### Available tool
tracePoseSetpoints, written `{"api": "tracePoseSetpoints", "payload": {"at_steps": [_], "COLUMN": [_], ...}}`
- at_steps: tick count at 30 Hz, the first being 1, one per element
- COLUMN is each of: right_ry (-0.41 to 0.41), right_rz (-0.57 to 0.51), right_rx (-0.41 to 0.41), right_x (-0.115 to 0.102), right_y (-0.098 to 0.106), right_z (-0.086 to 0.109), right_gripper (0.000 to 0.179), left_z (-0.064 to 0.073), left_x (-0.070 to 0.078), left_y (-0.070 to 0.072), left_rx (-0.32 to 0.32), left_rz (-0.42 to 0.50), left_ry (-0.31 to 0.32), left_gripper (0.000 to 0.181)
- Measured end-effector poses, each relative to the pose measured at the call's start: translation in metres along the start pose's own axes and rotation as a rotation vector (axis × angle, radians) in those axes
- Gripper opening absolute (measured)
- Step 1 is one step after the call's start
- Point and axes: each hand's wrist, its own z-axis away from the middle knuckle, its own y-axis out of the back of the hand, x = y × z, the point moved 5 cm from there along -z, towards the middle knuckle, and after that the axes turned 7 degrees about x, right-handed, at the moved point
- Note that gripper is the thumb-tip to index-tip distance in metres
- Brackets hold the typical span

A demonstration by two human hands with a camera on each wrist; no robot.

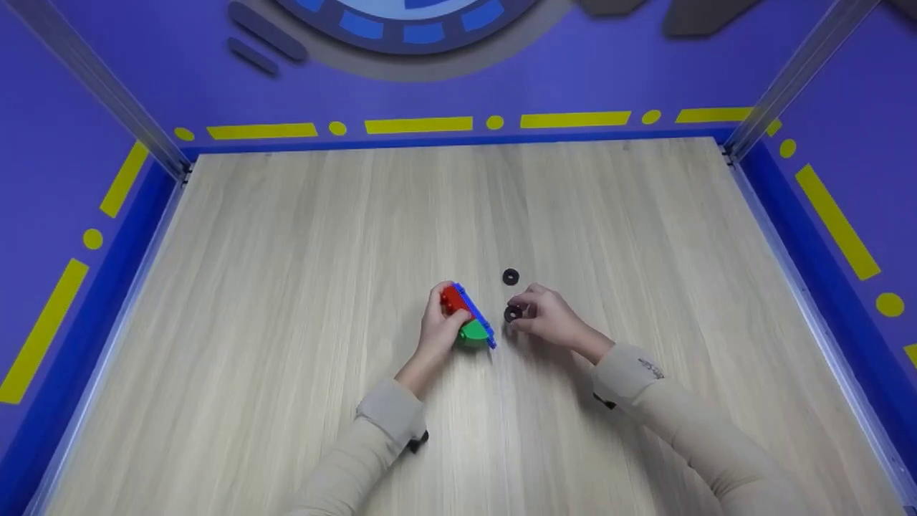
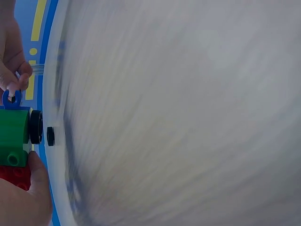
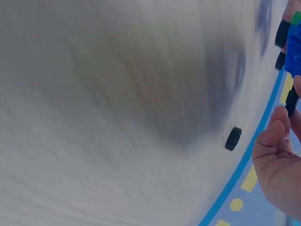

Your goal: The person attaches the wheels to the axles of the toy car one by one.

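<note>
My left hand (image 1: 435,331) grips a small toy car of building blocks, thumb across its red block (image 1: 454,298). A green block (image 1: 473,331) sits beside the red one, and both join a blue base (image 1: 478,315) that is tipped toward the right hand. In the right wrist view, two black wheels (image 3: 282,34) are on the side of the blue base (image 3: 294,47). My right hand (image 1: 555,319) pinches a separate black wheel (image 1: 512,313) between thumb and fingers, close to the car's right. Just beyond it, another black wheel (image 1: 510,276) lies on the table.
A wide wood-grain table (image 1: 308,287) lies under both hands. Blue-purple walls (image 1: 458,100) with yellow dashes enclose its back and sides, and metal posts (image 1: 795,79) stand at the back corners.
</note>
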Motion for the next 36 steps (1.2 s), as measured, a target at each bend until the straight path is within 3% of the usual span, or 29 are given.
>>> {"api": "tracePoseSetpoints", "payload": {"at_steps": [8,12,15,22,36], "right_ry": [0.037,0.059,0.074,0.096,0.096], "right_rz": [0.0,0.005,0.005,0.006,-0.007], "right_rx": [-0.006,-0.005,-0.009,-0.012,-0.016], "right_x": [-0.014,-0.018,-0.021,-0.026,-0.035], "right_y": [0.001,0.001,0.0,-0.001,-0.004], "right_z": [0.004,0.005,0.006,0.008,0.013], "right_gripper": [0.031,0.03,0.03,0.03,0.032], "left_z": [0.001,0.01,0.01,0.001,0.001], "left_x": [0.002,0.017,0.019,0.004,0.002], "left_y": [0.0,0.002,0.003,0.001,-0.001], "left_rx": [0.001,-0.012,-0.013,0.007,0.002], "left_rz": [-0.008,0.0,0.004,-0.012,-0.037], "left_ry": [-0.023,-0.029,-0.004,0.0,0.027], "left_gripper": [0.057,0.056,0.057,0.058,0.057]}}
